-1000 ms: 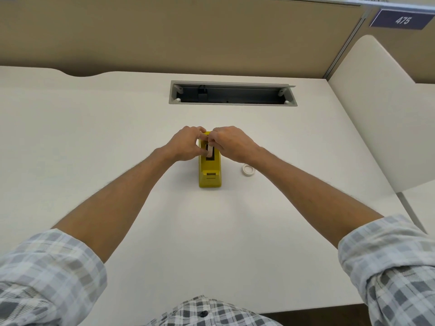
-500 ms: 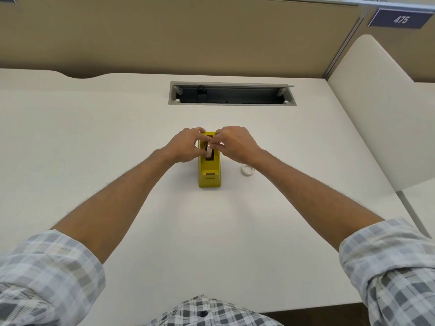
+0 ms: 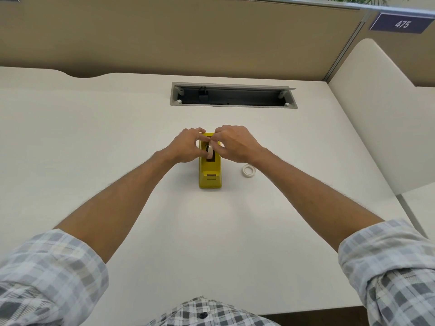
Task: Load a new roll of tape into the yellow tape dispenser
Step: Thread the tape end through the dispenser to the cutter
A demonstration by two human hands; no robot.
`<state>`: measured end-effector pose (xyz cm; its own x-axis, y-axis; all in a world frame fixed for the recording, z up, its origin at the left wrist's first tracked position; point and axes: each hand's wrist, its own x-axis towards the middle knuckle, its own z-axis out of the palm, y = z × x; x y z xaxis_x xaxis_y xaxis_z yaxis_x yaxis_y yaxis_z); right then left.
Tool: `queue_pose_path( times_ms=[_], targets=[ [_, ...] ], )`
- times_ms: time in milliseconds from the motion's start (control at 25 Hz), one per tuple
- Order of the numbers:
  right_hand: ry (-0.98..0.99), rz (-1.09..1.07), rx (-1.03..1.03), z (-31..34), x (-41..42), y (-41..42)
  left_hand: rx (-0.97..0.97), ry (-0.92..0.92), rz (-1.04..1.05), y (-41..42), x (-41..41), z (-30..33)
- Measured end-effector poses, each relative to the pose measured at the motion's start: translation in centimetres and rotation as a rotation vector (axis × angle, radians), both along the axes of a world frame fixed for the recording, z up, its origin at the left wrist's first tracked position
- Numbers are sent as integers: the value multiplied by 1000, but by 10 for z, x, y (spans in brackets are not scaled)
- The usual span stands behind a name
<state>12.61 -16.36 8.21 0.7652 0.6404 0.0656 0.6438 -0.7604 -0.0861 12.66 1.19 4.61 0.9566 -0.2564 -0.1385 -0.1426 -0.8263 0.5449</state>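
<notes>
Dispenser (image 3: 210, 176) slot's tight: left hand (image 3: 186, 147) and right hand (image 3: 233, 143) both pinch the roll (image 3: 210, 150), so keep it upright and ease it in evenly.

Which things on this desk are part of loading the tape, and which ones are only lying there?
Part of the job:
- yellow tape dispenser
- white roll, pinched over its slot by the left hand and right hand

Only lying there:
- second white tape roll, flat on the desk
- cable tray
- number sign
</notes>
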Motion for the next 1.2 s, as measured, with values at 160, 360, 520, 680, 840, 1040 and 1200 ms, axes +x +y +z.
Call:
queue_pose_path(
  times_ms=[160,360,520,680,840,1040,1200],
  targets=[
    [-23,61,-113,2,-1,2,-33,26,38,-1,3,2],
    [-63,144,-258,3,4,7,-6,18,-1,-3,2,10],
    [-81,156,-305,3,4,8,82,-21,-54,-7,1,17],
    [-73,170,-313,4,4,10,151,-40,-86,-10,3,22],
    [-38,170,-297,4,8,10,145,-49,-87,-9,3,20],
    [-17,177,-297,5,12,10,160,-47,-70,-10,4,18],
    [-26,171,-269,4,13,11,175,-34,-61,-10,4,14]
  ],
)
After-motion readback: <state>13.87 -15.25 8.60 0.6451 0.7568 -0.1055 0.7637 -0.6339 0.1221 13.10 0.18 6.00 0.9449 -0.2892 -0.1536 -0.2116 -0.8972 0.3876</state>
